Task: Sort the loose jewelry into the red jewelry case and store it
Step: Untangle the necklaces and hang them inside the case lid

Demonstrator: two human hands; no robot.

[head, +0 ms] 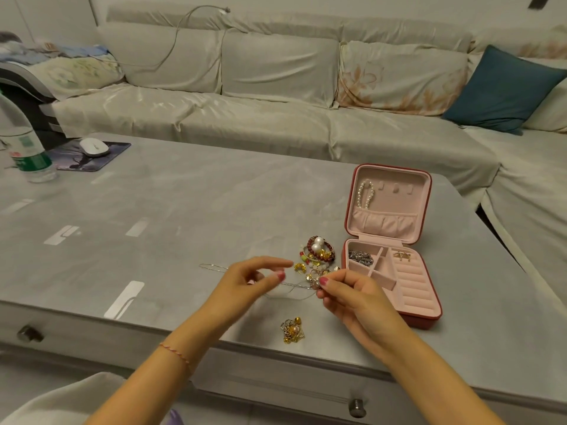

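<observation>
Fingers of the right hand (346, 289) are pinched together on a small pink-and-gold pendant (316, 282) at one end of a thin silver chain (288, 285), while the fingers of the left hand (245, 279) are loosely curled, thumb and forefinger close around the same chain; whether it is actually gripped there cannot be told. The chain is held just above the grey glossy worktop (184, 210), and its far end trails off to the left.

The red square jewelry case (395, 240) with pink lining is laid open just beside the right hand. A white pearl bracelet (365, 194) is hung in the lid, a dark silver chain (360, 257) is kept in one tray compartment and a gold ring (402, 256) in the ring rolls. A mixed pile of beaded bracelets and gold pieces (316, 256) is left loose near the case, and a small gold-and-pearl tangle (292, 330) near the worktop's front edge.

A snag is judged likely: the slack chain could be caught on the pile, knotted on itself, or dragged off the edge with the small tangle.

A green label is seen on the clear plastic bottle (24, 142), but its writing cannot be read.
</observation>
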